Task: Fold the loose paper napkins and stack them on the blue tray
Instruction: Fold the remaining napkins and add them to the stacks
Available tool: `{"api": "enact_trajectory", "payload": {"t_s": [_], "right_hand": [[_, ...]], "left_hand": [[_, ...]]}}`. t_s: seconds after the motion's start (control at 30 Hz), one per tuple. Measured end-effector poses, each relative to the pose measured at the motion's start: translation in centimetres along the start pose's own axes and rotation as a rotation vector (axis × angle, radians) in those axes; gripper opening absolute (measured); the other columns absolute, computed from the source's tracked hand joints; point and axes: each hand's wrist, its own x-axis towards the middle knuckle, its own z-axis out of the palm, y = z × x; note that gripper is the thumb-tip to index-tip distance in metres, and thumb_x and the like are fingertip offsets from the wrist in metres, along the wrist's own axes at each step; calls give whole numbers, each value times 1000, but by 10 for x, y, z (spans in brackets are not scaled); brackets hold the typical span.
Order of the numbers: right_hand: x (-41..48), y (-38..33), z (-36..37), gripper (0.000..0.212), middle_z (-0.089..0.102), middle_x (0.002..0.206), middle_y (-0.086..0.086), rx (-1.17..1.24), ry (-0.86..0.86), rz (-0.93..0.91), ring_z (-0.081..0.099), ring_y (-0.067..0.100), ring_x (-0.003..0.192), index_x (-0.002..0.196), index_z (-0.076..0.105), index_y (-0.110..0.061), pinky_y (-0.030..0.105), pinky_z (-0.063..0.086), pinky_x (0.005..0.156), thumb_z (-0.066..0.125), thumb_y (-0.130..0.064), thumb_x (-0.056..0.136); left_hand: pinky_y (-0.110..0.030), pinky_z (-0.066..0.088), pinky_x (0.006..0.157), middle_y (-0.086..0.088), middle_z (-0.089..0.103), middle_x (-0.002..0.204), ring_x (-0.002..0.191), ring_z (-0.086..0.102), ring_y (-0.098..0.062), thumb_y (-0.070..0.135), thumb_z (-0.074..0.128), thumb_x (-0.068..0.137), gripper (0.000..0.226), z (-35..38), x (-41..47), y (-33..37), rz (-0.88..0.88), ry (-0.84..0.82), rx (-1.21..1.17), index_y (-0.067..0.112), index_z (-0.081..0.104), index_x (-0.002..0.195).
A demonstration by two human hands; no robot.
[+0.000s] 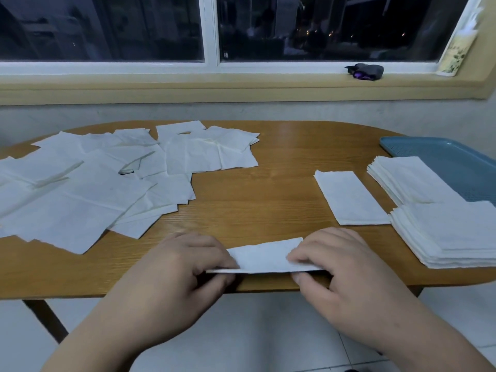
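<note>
**A:** From the head camera, what are the hands doing?

**B:** The left hand [174,269] and right hand [341,267] each pinch one end of a folded napkin [264,257], fingers on top and thumbs beneath. It is a thin, soft white strip with a faintly dimpled surface. They hold it at the near edge of the table [281,162].

**A:** And the table?

**B:** It is wood-grain brown with a smooth top and rounded ends. On the left lies a spread of loose napkins [94,183]. They are square, creased and overlapping.

**A:** Where is the tray?

**B:** The blue tray [451,159] sits at the far right. It is plastic, with a raised rim and a finely dotted floor. A far stack [408,178] of folded napkins lies across its left edge. A near stack [453,232] sits in front, and I cannot tell whether it rests on the tray. One single folded napkin [349,197] lies flat on the table just beside them.

**A:** Is there any writing?

**B:** A patterned strip [456,49] leans at the window frame, too blurred to read. A dark bundle [366,71] sits on the sill.
</note>
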Motion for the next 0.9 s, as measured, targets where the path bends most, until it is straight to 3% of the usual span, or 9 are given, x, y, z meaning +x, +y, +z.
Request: {"api": "enact_trajectory", "payload": {"t_s": [0.1, 0.2, 0.3, 0.47, 0.53, 0.6, 0.73, 0.83, 0.9], "right_hand": [[3, -7, -1, 21, 57, 90, -26, 6, 42, -15, 52, -2, 94, 105, 63, -40, 18, 42, 82, 50, -42, 88], [5, -12, -5, 16, 60, 82, -20, 85, 98, 34, 58, 5, 83, 89, 66, -39, 19, 44, 65, 51, -34, 91], [4, -11, -11, 18, 65, 85, -21, 269, 161, 203, 60, 1, 87, 78, 67, -38, 19, 46, 69, 61, -27, 91], [5, -6, -19, 13, 70, 80, -21, 488, 172, 409, 62, -2, 80, 80, 71, -33, 16, 47, 59, 63, -28, 90], [5, -4, -19, 10, 71, 81, -17, 532, 183, 443, 64, 2, 79, 84, 71, -31, 26, 52, 64, 63, -29, 90], [6, -3, -20, 9, 72, 82, -16, 573, 173, 469, 66, 4, 79, 85, 71, -29, 34, 54, 67, 63, -28, 90], [6, 2, -22, 12, 71, 84, -19, 641, 127, 485, 66, 0, 78, 85, 70, -30, 26, 52, 58, 62, -24, 92], [9, 6, -26, 20, 72, 85, -20, 648, 43, 454, 67, -1, 78, 86, 71, -32, 23, 52, 59, 59, -17, 93], [13, 8, -30, 23, 73, 85, -17, 608, -38, 428, 67, 3, 79, 87, 74, -31, 32, 55, 64, 57, -15, 92]], "left_hand": [[-20, 44, 72, 23, 64, 80, 80, 60, -1, 47, 50, 86, 16, 0, 3, 7, -41, 60, -49, 41, 65, 85], [-16, 45, 66, 20, 67, 78, 78, 64, -4, 42, 67, 88, 8, 4, 6, 17, -143, 177, -228, 47, 66, 93], [-9, 43, 58, 14, 68, 75, 69, 63, -8, 25, 76, 81, 28, 7, 10, 23, -258, 275, -447, 45, 70, 100], [-10, 43, 58, 5, 71, 82, 68, 61, -15, 19, 74, 82, 48, 14, 24, 34, -378, 313, -678, 44, 60, 120], [-13, 45, 60, 5, 72, 88, 71, 63, -18, 23, 75, 83, 57, 19, 28, 40, -393, 283, -681, 54, 52, 126], [-13, 44, 56, 7, 70, 86, 62, 59, -12, 29, 74, 84, 65, 24, 32, 45, -394, 289, -599, 63, 43, 130], [-11, 41, 55, 6, 64, 79, 54, 50, -7, 28, 69, 87, 70, 28, 36, 50, -400, 287, -507, 68, 33, 132], [-12, 39, 52, 13, 60, 70, 52, 45, -10, 24, 69, 87, 72, 26, 34, 51, -408, 267, -531, 76, 37, 124], [-12, 43, 58, 20, 66, 82, 61, 53, -14, 22, 69, 89, 62, 23, 34, 49, -422, 267, -542, 72, 47, 119]]}}
